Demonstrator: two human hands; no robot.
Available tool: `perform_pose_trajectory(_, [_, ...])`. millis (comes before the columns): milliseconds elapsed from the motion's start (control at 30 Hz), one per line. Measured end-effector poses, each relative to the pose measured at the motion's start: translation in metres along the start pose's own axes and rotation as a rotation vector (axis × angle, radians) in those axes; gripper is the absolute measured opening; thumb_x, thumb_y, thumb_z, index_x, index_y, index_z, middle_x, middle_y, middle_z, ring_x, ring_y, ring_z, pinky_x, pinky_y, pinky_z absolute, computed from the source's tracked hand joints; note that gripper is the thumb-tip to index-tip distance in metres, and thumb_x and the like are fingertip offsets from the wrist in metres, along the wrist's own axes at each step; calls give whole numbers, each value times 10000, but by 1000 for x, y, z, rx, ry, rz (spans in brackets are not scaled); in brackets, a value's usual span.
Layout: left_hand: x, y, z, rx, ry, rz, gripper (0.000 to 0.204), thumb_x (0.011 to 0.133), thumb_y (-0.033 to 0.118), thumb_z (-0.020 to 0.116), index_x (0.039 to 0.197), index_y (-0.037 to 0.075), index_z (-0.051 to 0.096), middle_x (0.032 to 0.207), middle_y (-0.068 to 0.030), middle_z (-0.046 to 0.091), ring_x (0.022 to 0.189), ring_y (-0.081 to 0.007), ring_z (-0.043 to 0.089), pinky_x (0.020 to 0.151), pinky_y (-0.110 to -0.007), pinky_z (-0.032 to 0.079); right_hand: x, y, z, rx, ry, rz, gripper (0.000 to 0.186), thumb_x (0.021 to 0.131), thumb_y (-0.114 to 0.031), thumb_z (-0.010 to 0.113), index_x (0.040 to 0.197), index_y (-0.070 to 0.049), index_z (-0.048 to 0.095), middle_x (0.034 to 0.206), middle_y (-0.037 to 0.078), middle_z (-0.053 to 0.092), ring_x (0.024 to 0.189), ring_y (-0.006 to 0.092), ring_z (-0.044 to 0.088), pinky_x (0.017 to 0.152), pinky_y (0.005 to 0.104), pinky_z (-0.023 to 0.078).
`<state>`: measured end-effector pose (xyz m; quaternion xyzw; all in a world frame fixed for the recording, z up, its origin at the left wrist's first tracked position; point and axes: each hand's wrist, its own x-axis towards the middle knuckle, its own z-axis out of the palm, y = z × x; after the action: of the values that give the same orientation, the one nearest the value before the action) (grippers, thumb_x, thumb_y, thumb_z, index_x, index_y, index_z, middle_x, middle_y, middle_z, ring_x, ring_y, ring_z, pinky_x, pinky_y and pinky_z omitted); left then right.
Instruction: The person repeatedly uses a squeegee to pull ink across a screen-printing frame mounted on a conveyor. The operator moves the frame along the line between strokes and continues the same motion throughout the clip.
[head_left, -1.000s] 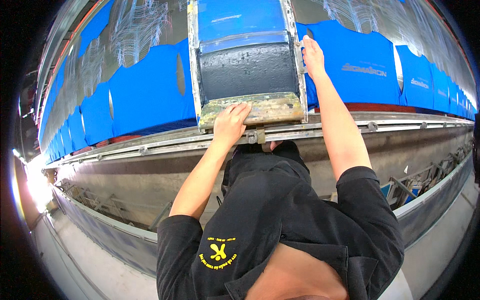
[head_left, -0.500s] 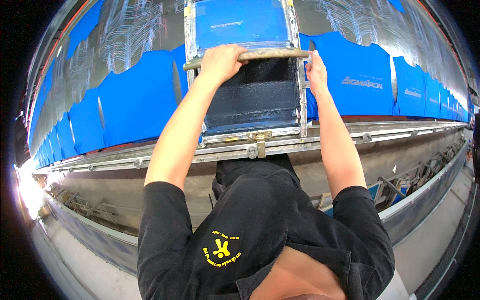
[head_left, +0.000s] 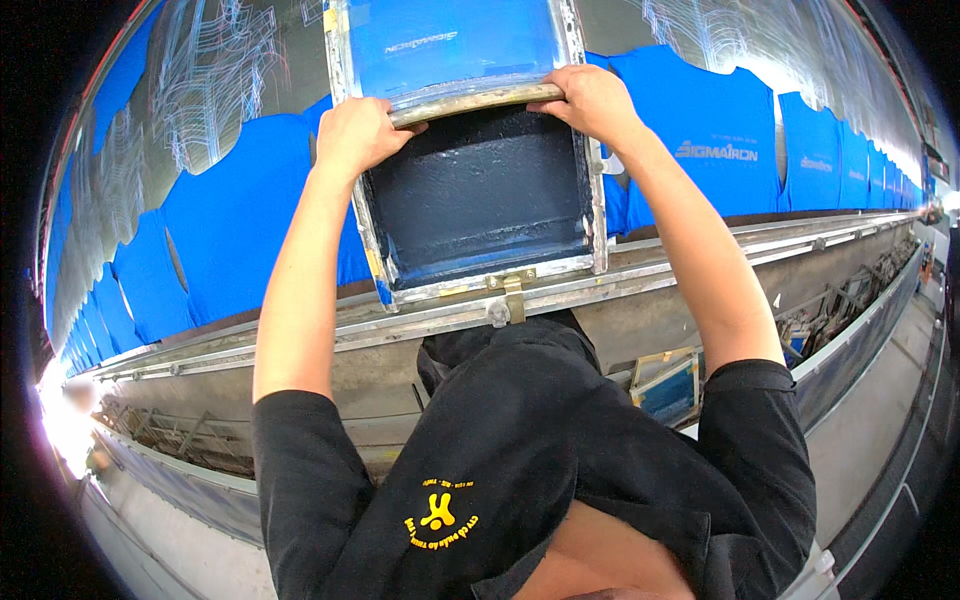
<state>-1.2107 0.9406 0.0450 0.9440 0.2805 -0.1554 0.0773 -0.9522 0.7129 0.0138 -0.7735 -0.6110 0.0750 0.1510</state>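
Both of my hands are on a squeegee [head_left: 475, 103] that lies crosswise in a screen-printing frame [head_left: 598, 215]. My left hand [head_left: 352, 138] is closed around its left end. My right hand [head_left: 597, 103] grips the right end, thumb toward me. Beyond the squeegee, the mesh [head_left: 450, 45] shows blue with a pale printed design. On my side of it, dark ink or coating [head_left: 480, 200] covers the frame's inside. The squeegee's lower edge is hidden. A metal clamp [head_left: 512, 300] sits at the frame's near edge, on the rail.
Blue fabric pieces lie in a row on the long table, to the right [head_left: 690, 140] and left [head_left: 240, 200]. A metal rail [head_left: 680, 268] runs along the near edge. Below it, a framed screen [head_left: 668, 385] leans near my right arm.
My right hand has gone from beside the squeegee's right end, at the frame's side, to a grip on the bar. My left hand has shifted to the bar's left end. The view has tilted slightly.
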Motion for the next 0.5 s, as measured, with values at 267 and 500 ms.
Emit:
perform_pose_trajectory(267, [-30,13,9,-69,19,-71,509,817,544,813,1034,84,828,996,-182,800,973,-376,770,850,-498,611,-24,-23,12,-67,41,149,317,805,-418,855,937,-138,790,922,99,767,943,327,749,799,481,595])
perform_pose_trajectory(500, [-151,48,70,-120,17,-65,488,716,336,847,1146,115,781,1104,-126,771,1045,-342,749,875,-485,622,-155,-68,38,-27,60,116,291,724,-94,806,1005,-169,791,938,43,746,912,286,735,806,432,587])
